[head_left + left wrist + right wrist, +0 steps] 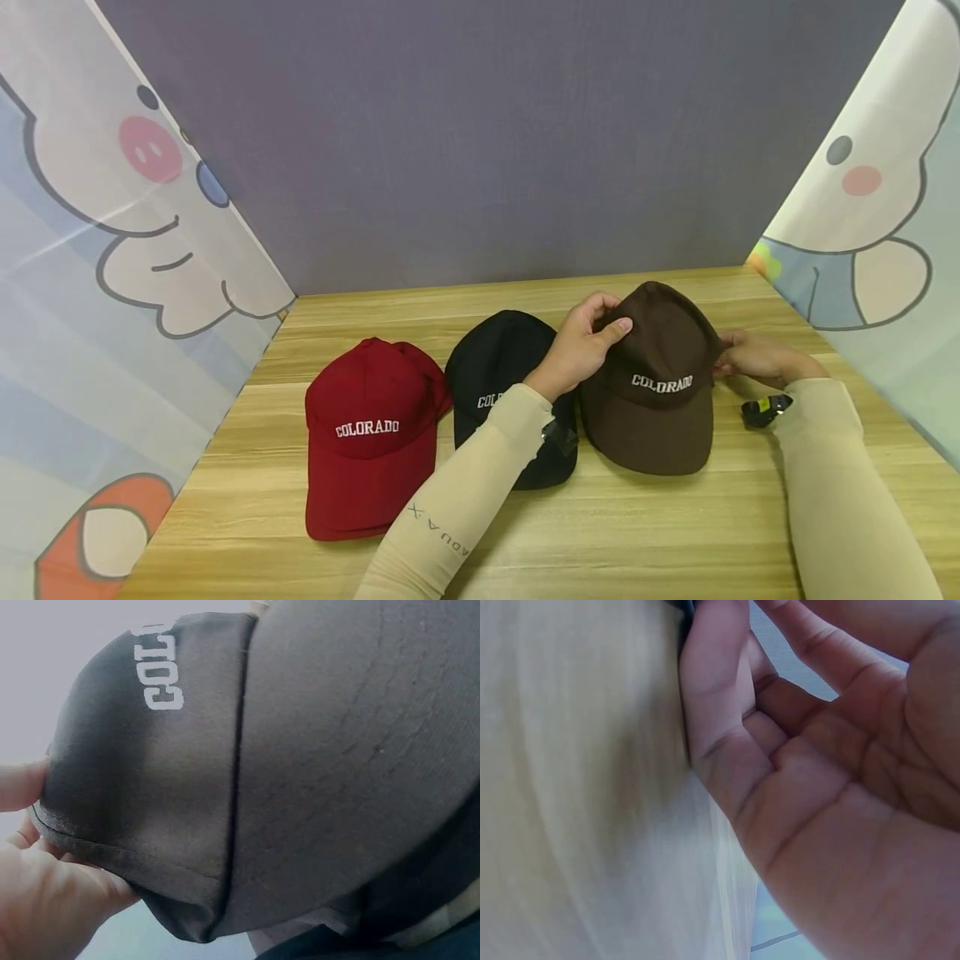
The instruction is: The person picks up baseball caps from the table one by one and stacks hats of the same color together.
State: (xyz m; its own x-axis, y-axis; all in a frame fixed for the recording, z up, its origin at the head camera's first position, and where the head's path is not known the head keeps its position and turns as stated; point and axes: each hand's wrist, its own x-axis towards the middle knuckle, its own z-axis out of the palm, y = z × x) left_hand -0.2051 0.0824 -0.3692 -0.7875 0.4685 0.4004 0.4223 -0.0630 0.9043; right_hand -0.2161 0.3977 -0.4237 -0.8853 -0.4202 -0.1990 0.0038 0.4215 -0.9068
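Note:
A brown baseball cap with white COLORADO lettering sits on the right part of the table, brim toward me. My left hand pinches the left side of its crown, thumb on the outside; the left wrist view shows the brown cap close up, with the fingers at its edge. At the cap's right edge, my right hand grips the fabric low by the tabletop. Its fingers are bent in the right wrist view, where only a dark sliver shows at their tips. Fingertip contact there is mostly hidden.
A black cap lies just left of the brown one, partly covered by my left forearm. Farther left is a red cap, also lettered COLORADO. A grey panel stands behind the wooden table, with cartoon-printed sheets at both sides.

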